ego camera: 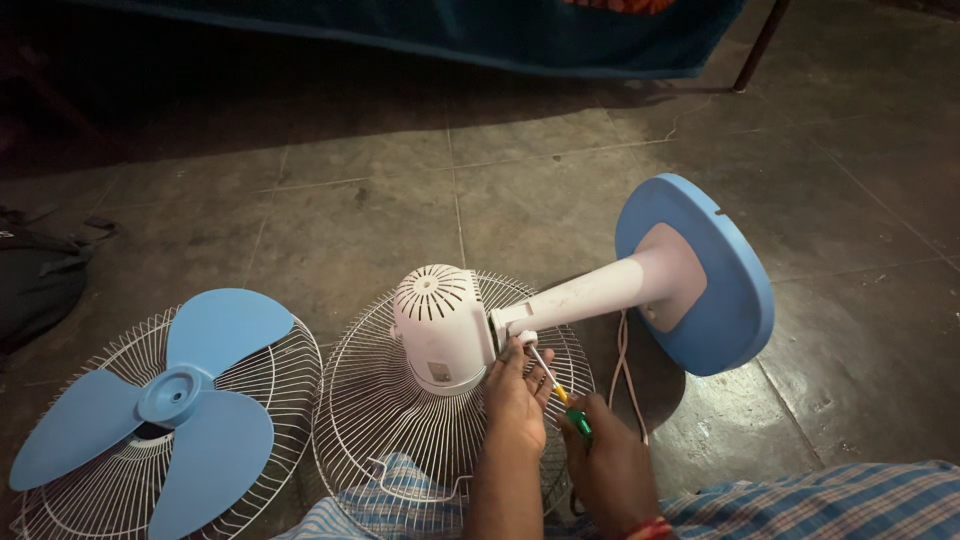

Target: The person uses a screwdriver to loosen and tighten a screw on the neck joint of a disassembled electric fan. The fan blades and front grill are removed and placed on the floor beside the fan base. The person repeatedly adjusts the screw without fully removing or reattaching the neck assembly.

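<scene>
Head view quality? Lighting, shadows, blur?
Head view: dim overall, light pooled on the fan motor housing and blue base; top-left floor falls into deep shadow; hands and screwdriver sharp enough, no obvious motion blur; edges slightly wide-angle.

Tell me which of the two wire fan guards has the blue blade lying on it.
The left wire guard, farthest from both hands, carries the blue blade. The other guard lies under the white motor housing.

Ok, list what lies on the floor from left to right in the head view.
dark bag → blue fan blade resting on a wire guard → white motor housing on a second wire guard → green-handled screwdriver → white stem → blue round base.
</scene>
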